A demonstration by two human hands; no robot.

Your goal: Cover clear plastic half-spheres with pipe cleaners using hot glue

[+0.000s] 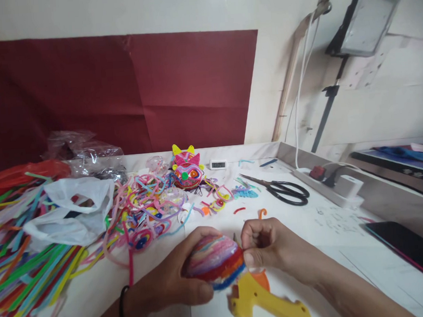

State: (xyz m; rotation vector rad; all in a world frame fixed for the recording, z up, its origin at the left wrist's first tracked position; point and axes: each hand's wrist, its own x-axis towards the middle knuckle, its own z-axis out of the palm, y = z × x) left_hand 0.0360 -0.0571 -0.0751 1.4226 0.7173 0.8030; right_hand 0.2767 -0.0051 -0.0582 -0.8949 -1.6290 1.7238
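Note:
My left hand [185, 271] is wrapped around a rounded ball [214, 259] covered in coiled fuzzy pipe cleaners of pink, lilac, red, orange and blue. At the ball's right edge, my right hand [266, 246] is closed in a pinch, thumb against the fingers. Its thumb touches the edge near the end of the blue strand; anything between the fingertips is too small to make out. Just below the ball lies a yellow glue gun [265, 302], with an orange piece [261, 279] partly showing behind it.
Loose pipe cleaners [31, 272] and a white plastic bag [73, 211] cover the left side. A decorated cat-eared ball [187, 172] stands at the back beside a small digital display [217, 165]. Black-handled scissors [282, 189], a power strip [329, 189] and a phone [409, 248] lie right.

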